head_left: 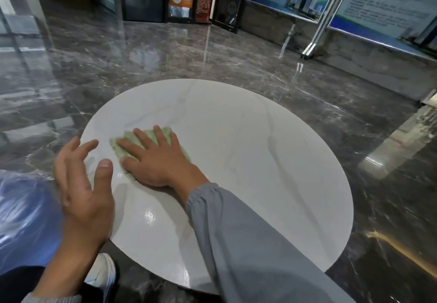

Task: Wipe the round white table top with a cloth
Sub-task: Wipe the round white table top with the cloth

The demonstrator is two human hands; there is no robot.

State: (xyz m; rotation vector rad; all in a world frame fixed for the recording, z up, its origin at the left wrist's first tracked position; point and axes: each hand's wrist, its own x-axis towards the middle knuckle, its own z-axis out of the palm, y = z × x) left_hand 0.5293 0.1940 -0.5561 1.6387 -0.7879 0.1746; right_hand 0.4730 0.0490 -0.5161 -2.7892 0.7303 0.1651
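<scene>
Green cloth (144, 144), one, lies flat on the one round white table top (248, 160), left-of-centre. Right hand (156, 160) presses it with straight, spread fingers; cloth is under the palm and fingers, edges showing past the fingertips and thumb. Left hand (82, 184) is just beside the cloth, fingers relaxed and spread at the table's left rim, holding nothing. Whether it touches the table: can't tell.

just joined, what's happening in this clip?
A person is wiping the round white table with a green cloth. The right hand lies flat on the cloth, fingers spread, pressing it on the table's left side. The left hand is open beside it at the rim, holding nothing.
</scene>
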